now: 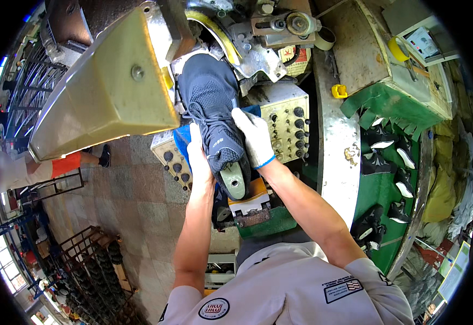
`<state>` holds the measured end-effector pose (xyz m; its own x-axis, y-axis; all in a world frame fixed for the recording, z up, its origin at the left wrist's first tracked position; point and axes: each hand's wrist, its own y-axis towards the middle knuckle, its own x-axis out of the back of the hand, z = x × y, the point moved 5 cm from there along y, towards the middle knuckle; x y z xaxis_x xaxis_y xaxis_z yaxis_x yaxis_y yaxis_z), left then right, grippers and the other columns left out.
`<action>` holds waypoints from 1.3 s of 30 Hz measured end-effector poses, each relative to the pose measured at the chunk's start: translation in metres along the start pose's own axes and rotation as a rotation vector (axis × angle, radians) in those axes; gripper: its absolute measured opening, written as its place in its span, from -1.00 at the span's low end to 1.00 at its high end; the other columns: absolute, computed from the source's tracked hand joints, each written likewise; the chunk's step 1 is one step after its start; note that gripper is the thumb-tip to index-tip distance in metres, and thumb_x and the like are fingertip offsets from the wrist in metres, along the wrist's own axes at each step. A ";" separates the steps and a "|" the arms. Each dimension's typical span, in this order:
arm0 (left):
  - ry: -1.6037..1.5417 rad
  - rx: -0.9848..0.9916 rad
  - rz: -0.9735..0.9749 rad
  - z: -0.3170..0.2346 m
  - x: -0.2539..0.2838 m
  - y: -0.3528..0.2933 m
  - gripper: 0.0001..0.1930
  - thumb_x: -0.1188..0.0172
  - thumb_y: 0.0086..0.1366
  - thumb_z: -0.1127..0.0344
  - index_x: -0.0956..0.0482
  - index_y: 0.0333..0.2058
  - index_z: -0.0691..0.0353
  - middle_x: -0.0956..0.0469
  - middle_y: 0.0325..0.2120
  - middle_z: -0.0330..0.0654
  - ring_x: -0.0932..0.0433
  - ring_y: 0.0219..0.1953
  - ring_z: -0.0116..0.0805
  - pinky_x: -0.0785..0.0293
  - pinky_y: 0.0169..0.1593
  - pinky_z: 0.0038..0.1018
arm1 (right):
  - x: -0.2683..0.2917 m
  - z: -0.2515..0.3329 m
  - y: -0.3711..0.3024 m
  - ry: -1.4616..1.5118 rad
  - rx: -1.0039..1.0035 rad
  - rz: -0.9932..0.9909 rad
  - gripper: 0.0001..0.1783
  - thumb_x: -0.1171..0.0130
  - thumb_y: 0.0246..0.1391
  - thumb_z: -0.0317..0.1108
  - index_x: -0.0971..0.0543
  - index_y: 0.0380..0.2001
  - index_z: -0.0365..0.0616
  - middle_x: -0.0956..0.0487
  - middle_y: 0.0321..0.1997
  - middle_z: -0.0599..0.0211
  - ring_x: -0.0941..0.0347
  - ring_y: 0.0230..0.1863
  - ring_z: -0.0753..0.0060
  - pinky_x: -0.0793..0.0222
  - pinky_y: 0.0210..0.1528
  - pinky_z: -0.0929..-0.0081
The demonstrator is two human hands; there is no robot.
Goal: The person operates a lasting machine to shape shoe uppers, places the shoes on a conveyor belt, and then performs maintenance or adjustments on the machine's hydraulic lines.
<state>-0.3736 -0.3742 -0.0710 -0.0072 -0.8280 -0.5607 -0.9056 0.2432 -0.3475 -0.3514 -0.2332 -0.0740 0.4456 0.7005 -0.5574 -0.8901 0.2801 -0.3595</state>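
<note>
A worker's two hands hold a dark shoe (207, 89) at the upper centre of the frame, its toe pointing up against the metal parts of a machine (244, 46) and its heel end toward the worker. The left hand (199, 160) is partly closed along the shoe's left side, its palm against the upper near the laces (210, 122); the right hand (255, 135), in a white glove with a blue cuff, curls over the opposite side by the collar, thumb on top. The undersides of both grips are hidden. A green last (234, 181) with a round hole shows in the shoe's opening. A beige cover (106, 81) juts across the upper left, while a panel (288, 124) of black knobs stands just right of the gloved hand and a second panel (172, 167) shows left of the left hand. At right, more dark shoes with white soles line a green shelf (380, 216) below a wooden box (355, 51); a small yellow object (339, 91) sits near it. A person in orange shorts (66, 163) appears at far left, above a rack (93, 254) at lower left.
</note>
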 end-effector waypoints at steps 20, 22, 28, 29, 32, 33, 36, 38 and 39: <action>1.385 0.092 0.172 0.135 0.170 -0.084 -0.20 -0.30 0.17 0.11 -0.25 0.26 0.50 -0.58 -0.04 0.22 -0.59 0.01 0.03 -0.47 0.11 -0.23 | 0.092 0.040 -0.058 -0.349 0.063 -0.074 -0.25 -0.19 0.26 -0.01 -0.34 0.29 -0.39 -0.61 0.06 0.06 -0.62 0.00 0.26 -0.56 -0.06 0.42; 1.446 0.030 0.170 0.137 0.166 -0.111 -0.10 -0.34 0.11 0.11 -0.16 0.31 0.49 -0.44 0.12 0.27 -0.45 0.17 0.13 -0.37 0.21 -0.18 | 0.123 0.050 -0.088 -0.374 0.037 -0.145 -0.27 -0.19 0.27 -0.04 -0.35 0.27 -0.41 -0.60 0.09 0.00 -0.61 0.04 0.22 -0.56 -0.04 0.42; 1.825 -0.308 0.132 0.168 0.153 -0.145 -0.06 -0.35 0.04 0.18 -0.11 0.32 0.47 -0.14 0.28 0.43 -0.17 0.32 0.41 -0.21 0.30 0.04 | 0.166 0.062 -0.139 -0.329 0.028 -0.299 -0.41 -0.22 0.26 -0.19 -0.43 0.20 -0.43 -0.61 0.06 -0.05 -0.63 -0.02 0.12 -0.60 -0.11 0.38; 1.748 -0.310 0.090 0.171 0.156 -0.141 -0.07 -0.35 0.03 0.19 -0.12 0.31 0.47 -0.15 0.28 0.42 -0.18 0.32 0.40 -0.22 0.30 0.04 | 0.163 0.064 -0.139 -0.336 0.028 -0.279 -0.41 -0.22 0.26 -0.20 -0.42 0.20 -0.43 -0.61 0.06 -0.06 -0.63 -0.02 0.11 -0.60 -0.11 0.38; 1.745 -0.349 0.157 0.164 0.159 -0.134 -0.13 -0.31 -0.08 0.36 -0.21 0.26 0.48 -0.27 0.21 0.44 -0.35 0.22 0.36 -0.42 0.19 -0.03 | 0.157 0.065 -0.143 -0.356 0.027 -0.231 -0.42 -0.20 0.27 -0.22 -0.42 0.20 -0.44 -0.60 0.06 -0.08 -0.63 -0.02 0.09 -0.60 -0.10 0.36; 1.604 -0.325 0.157 0.160 0.171 -0.130 -0.18 -0.30 -0.09 0.39 -0.27 0.22 0.46 -0.39 0.11 0.41 -0.45 0.11 0.32 -0.48 0.10 -0.06 | 0.152 0.066 -0.141 -0.359 0.034 -0.215 -0.42 -0.20 0.27 -0.23 -0.41 0.20 -0.45 -0.60 0.06 -0.09 -0.63 -0.02 0.08 -0.60 -0.10 0.36; 1.459 -0.221 0.007 0.095 0.142 -0.136 -0.38 -0.39 -0.09 0.43 -0.53 0.05 0.38 -0.66 -0.33 0.21 -0.68 -0.27 0.13 -0.59 -0.18 -0.17 | 0.137 0.072 -0.141 -0.358 0.058 -0.154 -0.42 -0.19 0.27 -0.24 -0.40 0.20 -0.47 -0.60 0.05 -0.10 -0.63 -0.02 0.08 -0.61 -0.09 0.34; 1.265 -0.041 -0.084 0.031 0.118 -0.157 -0.40 -0.50 -0.14 0.44 -0.61 -0.02 0.39 -0.71 -0.31 0.11 -0.72 -0.28 -0.10 -0.59 -0.19 -0.30 | 0.126 0.080 -0.147 -0.332 0.074 -0.103 -0.43 -0.19 0.27 -0.26 -0.39 0.20 -0.47 -0.60 0.05 -0.11 -0.63 -0.02 0.08 -0.61 -0.08 0.33; 1.068 0.032 -0.149 0.015 0.134 -0.172 -0.41 -0.53 -0.17 0.45 -0.64 -0.05 0.39 -0.72 -0.31 0.01 -0.70 -0.29 -0.21 -0.58 -0.19 -0.36 | 0.121 0.083 -0.151 -0.307 0.078 -0.073 -0.43 -0.19 0.27 -0.27 -0.39 0.20 -0.48 -0.60 0.05 -0.11 -0.63 -0.02 0.07 -0.61 -0.08 0.33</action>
<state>-0.2127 -0.5191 -0.0974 -0.2788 -0.8590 0.4294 -0.9164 0.1042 -0.3865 -0.1714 -0.1361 -0.0247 0.4696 0.8385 -0.2764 -0.8667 0.3782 -0.3254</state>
